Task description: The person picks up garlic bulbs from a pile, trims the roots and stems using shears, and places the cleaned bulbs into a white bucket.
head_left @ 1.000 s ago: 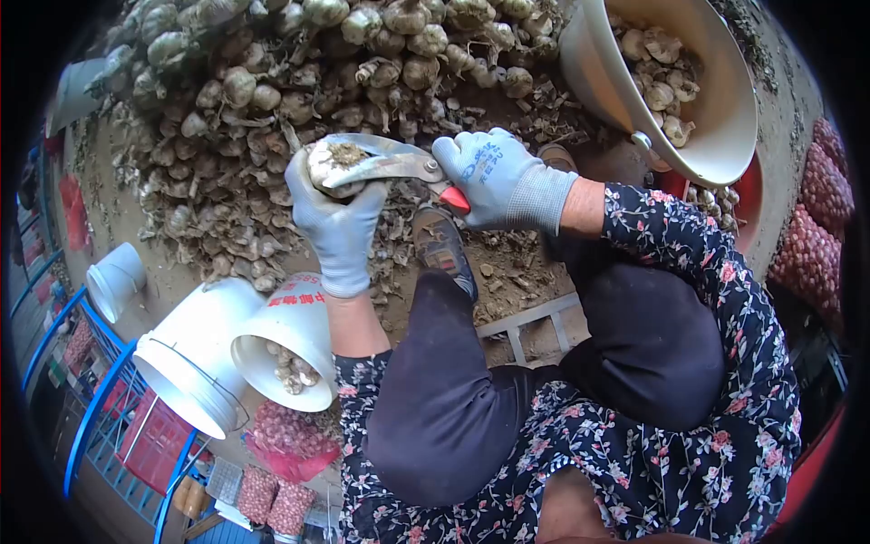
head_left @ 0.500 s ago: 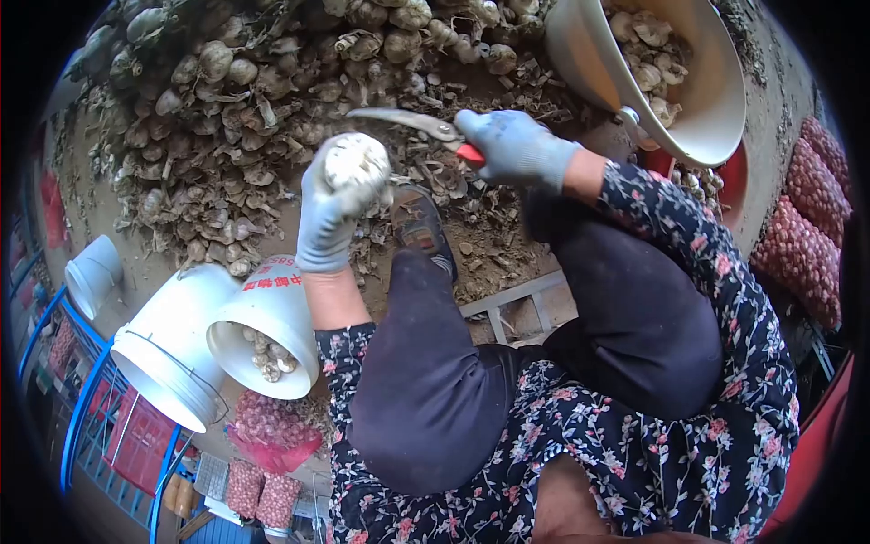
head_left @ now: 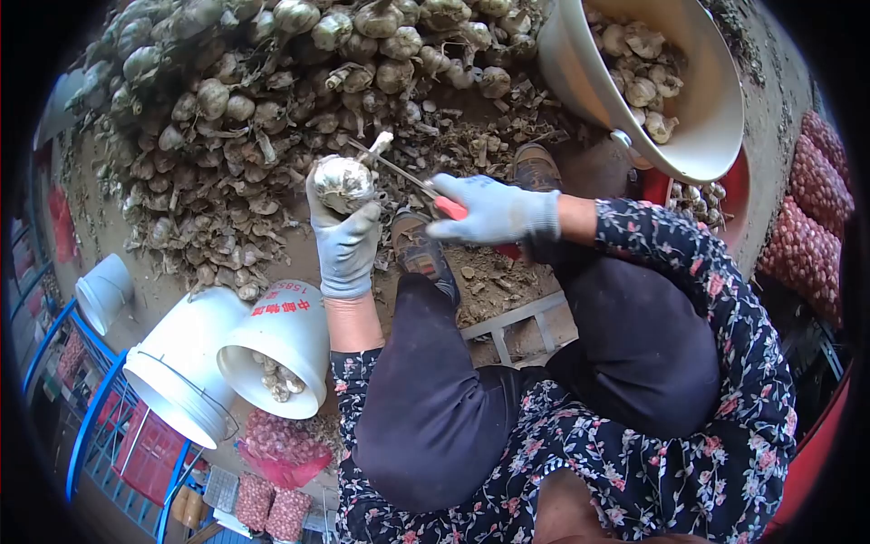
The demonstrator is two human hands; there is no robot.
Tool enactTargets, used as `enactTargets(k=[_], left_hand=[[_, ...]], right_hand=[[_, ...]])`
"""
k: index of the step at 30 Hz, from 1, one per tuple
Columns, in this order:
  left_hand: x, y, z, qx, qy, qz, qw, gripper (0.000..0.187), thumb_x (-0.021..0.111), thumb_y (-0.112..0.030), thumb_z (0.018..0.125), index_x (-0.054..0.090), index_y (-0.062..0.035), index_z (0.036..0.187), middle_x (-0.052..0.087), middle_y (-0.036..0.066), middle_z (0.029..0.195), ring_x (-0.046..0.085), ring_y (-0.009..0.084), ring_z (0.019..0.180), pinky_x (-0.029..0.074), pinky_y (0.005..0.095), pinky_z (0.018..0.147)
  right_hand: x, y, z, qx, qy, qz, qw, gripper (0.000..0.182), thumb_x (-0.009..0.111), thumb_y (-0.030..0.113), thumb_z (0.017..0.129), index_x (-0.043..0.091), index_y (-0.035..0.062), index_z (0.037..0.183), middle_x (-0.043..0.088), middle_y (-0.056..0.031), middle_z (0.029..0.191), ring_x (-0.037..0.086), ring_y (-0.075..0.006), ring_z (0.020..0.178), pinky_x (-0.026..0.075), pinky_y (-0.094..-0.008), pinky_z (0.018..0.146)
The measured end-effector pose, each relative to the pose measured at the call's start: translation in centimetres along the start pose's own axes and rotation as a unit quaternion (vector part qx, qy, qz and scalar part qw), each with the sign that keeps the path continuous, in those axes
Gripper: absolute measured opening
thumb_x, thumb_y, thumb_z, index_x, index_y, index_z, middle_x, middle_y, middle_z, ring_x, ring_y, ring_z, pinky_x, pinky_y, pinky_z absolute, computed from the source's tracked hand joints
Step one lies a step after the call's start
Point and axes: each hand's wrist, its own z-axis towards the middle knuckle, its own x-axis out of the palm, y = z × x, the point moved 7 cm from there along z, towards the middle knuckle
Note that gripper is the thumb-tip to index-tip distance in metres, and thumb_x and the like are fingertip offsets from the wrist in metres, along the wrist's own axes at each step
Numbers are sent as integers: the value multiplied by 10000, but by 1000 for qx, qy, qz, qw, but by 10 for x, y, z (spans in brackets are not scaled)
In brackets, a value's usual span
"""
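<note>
garlic heap [head_left: 213,150] ahead, pails [head_left: 190,340] left, bucket [head_left: 584,86] right, sacks [head_left: 805,254] far right

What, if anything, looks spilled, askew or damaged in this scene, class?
Nothing looks clearly damaged. Dry scraps litter the ground untidily by the shoes. The red-lettered bucket appears slanted, but the curved view may cause that.

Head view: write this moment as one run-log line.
left hand: gloved, holds garlic bulb | right hand: gloved, holds red-handled cutter, blade near stem | upper-right bucket: garlic inside
</note>
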Motion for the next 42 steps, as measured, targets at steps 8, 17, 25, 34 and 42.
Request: enactTargets(k=[8, 17, 25, 34, 42], left_hand=[[1, -55, -44, 109, -103, 257, 955, 523, 629, 124, 728, 474, -29, 1204, 567, 83, 1078, 581, 175, 942, 510, 285, 818], [-61, -171, -128, 124, -282, 876, 371, 521, 651, -93, 829, 423, -3, 1289, 567, 135, 1008, 585, 214, 905, 490, 302, 805], [-5, 5, 172, 30, -98, 762, 639, 375, 600, -353, 885, 617, -15, 1046, 681, 197, 921, 665, 307, 798, 507, 378, 683], [-43, 13, 58, -103, -180, -96, 974, 303, 535, -377, 918, 621, -106, 1022, 628, 152, 1124, 612, 316, 1026, 544, 545, 789], [-21, 22, 27, -170, -93, 199, 961, 256, 666, -138, 834, 599, 36, 1010, 652, 148, 969, 643, 174, 813, 536, 293, 685]], right_hand=[[-10, -16, -4, -3, -32, 26, 999, 355, 633, 345, 831, 548, 7, 899, 609, -161, 790, 616, -266, 779, 482, -372, 710], [-28, -58, -11, 145, -76, -26, 986, 453, 586, 385, 786, 570, -4, 1018, 605, -255, 1035, 579, -387, 1024, 444, -426, 881], [-47, -78, -22, 167, -161, 22, 973, 494, 605, 410, 776, 547, -33, 985, 595, -290, 1041, 581, -397, 1018, 439, -441, 873], [-40, -69, -19, 148, -84, 5, 985, 461, 600, 406, 783, 547, -10, 976, 616, -255, 1001, 602, -375, 980, 454, -427, 849], [-32, -45, -18, 108, -41, -84, 990, 440, 611, 348, 825, 460, 13, 1068, 591, -263, 973, 571, -413, 983, 443, -470, 812]])
